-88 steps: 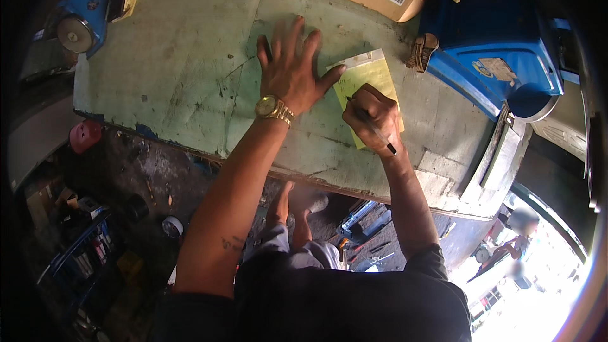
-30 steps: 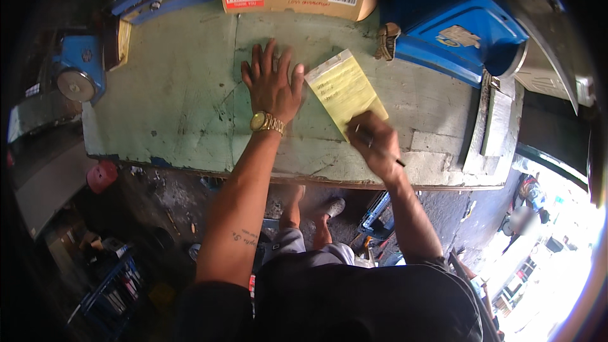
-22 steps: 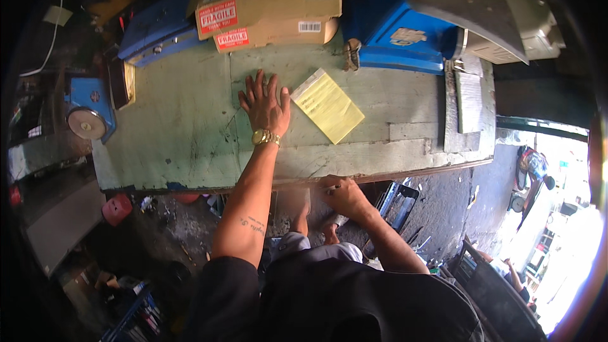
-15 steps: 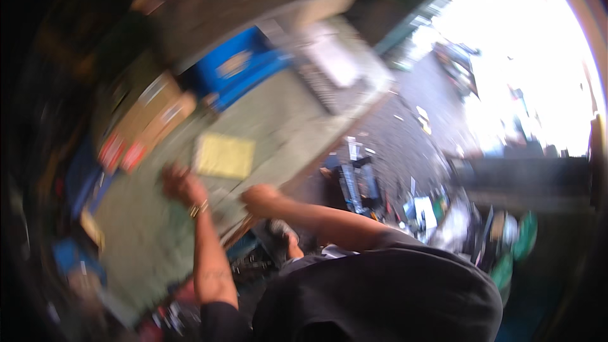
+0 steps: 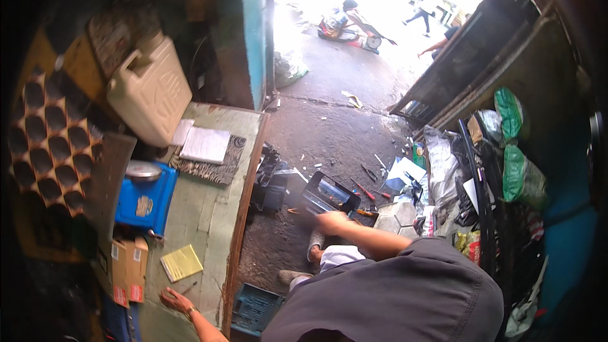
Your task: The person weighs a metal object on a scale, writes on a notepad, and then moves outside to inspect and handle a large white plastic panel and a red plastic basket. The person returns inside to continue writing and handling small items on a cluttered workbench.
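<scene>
Right hand (image 5: 330, 222) blurred, left forearm (image 5: 207, 328) cut off below

You're in a dark grey short-sleeved shirt (image 5: 386, 294), seams (image 5: 472, 285) down the right side, plus pale grey shorts (image 5: 342, 256). Left hand (image 5: 177, 301) bare, with gold-tone wristwatch (image 5: 192, 312). Right hand (image 5: 330, 221) bare, blurred. Shoes (image 5: 292, 277) greyish; the one nearer the bench (image 5: 209, 215) edge looks browner.

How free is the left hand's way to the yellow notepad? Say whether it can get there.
Probably yes: the left hand appears to rest on the bench near the yellow notepad, and nothing tall stands between them.
</scene>
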Demonstrator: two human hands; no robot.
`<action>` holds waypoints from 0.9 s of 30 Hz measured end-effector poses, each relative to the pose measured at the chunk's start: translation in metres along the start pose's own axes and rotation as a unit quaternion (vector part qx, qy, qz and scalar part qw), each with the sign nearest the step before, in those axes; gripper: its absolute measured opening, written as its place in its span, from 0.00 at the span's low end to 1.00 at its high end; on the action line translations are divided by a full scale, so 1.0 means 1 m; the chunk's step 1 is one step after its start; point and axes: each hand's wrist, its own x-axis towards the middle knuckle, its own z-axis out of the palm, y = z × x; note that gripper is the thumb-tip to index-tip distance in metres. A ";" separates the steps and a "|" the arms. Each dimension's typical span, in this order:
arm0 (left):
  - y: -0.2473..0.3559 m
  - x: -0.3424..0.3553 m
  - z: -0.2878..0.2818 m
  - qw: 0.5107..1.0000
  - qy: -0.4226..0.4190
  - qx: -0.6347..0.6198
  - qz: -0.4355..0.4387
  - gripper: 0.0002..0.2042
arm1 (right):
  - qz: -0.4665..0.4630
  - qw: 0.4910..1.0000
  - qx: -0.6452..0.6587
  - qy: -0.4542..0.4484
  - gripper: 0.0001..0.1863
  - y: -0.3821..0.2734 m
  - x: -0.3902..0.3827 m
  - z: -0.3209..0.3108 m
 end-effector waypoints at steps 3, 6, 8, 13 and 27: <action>0.030 -0.015 -0.020 0.996 0.004 0.060 -0.070 0.31 | 0.233 0.970 0.065 0.009 0.21 0.177 -0.033 0.043; 0.086 -0.025 -0.041 0.995 0.049 0.071 -0.048 0.28 | 0.376 0.911 0.158 0.064 0.18 0.279 -0.085 0.087; 0.106 -0.029 -0.045 0.991 0.115 0.063 -0.027 0.25 | 0.400 0.895 0.192 0.046 0.18 0.304 -0.082 0.084; 0.356 -0.085 -0.035 0.974 0.044 -0.158 0.153 0.17 | 0.419 0.867 0.266 -0.051 0.16 0.351 -0.081 0.145; 0.801 -0.192 0.146 0.753 -0.335 -0.385 0.416 0.12 | 0.268 0.768 0.537 0.226 0.18 0.348 0.142 -0.031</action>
